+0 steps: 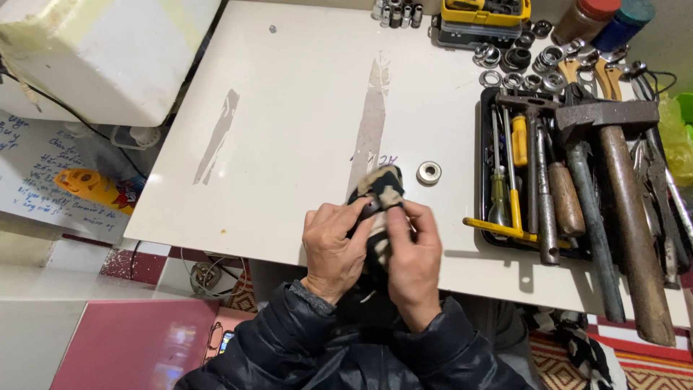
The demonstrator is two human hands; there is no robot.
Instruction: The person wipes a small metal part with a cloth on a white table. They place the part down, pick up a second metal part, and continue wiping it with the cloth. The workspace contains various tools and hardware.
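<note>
Both hands at table's (289,108) near edge: left hand (333,245) and right hand (413,256) clutch a camouflage cloth (379,189); metal ring (429,172) just beside.

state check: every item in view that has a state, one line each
left hand: closed around the patterned cloth
right hand: pressing the same cloth from the other side
patterned cloth: bunched, held above the table edge
metal ring: flat on the white table, apart from the hands
black tray: full of tools, handles overhanging
hammer: lying across the tray, untouched
two jars: upright, lids on
</note>
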